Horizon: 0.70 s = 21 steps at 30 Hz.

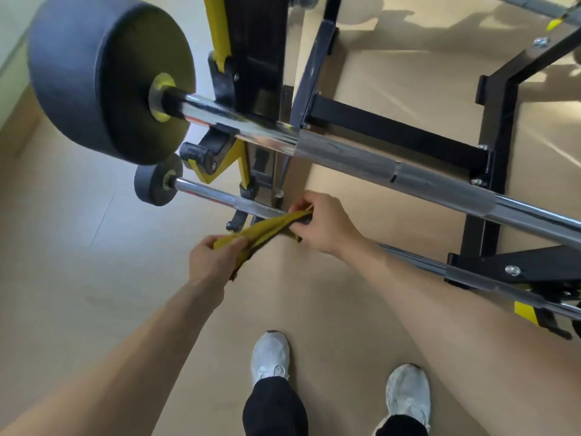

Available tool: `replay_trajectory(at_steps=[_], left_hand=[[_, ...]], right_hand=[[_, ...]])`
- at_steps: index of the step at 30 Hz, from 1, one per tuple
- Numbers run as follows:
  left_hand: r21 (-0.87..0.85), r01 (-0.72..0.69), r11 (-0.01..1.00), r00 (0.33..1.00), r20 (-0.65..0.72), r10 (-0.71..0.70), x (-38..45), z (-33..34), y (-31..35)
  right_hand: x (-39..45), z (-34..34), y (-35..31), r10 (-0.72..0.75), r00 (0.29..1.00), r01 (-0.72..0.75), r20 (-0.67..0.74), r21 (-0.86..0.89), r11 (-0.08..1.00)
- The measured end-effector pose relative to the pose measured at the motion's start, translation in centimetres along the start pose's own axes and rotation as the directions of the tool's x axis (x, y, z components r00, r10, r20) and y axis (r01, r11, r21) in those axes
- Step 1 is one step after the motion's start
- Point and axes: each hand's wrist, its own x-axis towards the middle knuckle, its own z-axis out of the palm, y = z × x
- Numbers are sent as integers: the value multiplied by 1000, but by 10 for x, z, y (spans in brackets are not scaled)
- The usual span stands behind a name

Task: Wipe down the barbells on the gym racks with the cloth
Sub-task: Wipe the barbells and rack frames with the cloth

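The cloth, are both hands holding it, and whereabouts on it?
Yes. The left hand grips the yellow cloth at its near end; the right hand pinches its far end at the lower barbell.

A tan smooth floor (94, 278) lies under two white lace-up sneakers (270, 357) and the cuffs of black trousers (273, 404), with shadows at top right.

Lower barbell (220, 198) behind right hand (327, 226)
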Motion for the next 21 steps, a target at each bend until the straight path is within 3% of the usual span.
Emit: replay_trajectory(at_steps=[2, 5, 7, 9, 13, 14, 16, 18, 21], left_hand=[[71, -200, 977, 974, -93, 207, 14, -6, 6], [256, -445, 858, 837, -220, 500, 42, -15, 19], [481, -486, 729, 693, -296, 658, 67, -21, 27], [717, -441, 540, 576, -235, 783, 96, -24, 27], [843, -496, 206, 630, 187, 754, 141, -13, 1], [833, -526, 171, 638, 254, 727, 148, -11, -6], [789, -580, 204, 630, 276, 726, 155, -8, -12], [743, -635, 210, 570, 267, 778, 156, -6, -14], [720, -664, 200, 526, 261, 809, 152, 1, -10]], right_hand=[[9, 19, -4, -97, 990, 95, -99, -20, 995], [20, 53, -11, -269, 954, 267, -133, -38, 963], [28, 74, -13, -343, 927, 342, -151, -35, 939], [37, 95, -7, -418, 892, 400, -173, -129, 907], [52, 122, 18, -537, 837, 444, -107, -442, 779], [54, 124, 23, -538, 836, 435, -103, -472, 767], [59, 122, 29, -496, 857, 373, -141, -494, 786], [62, 116, 32, -452, 872, 316, -186, -493, 811], [60, 112, 35, -455, 880, 343, -133, -482, 806]])
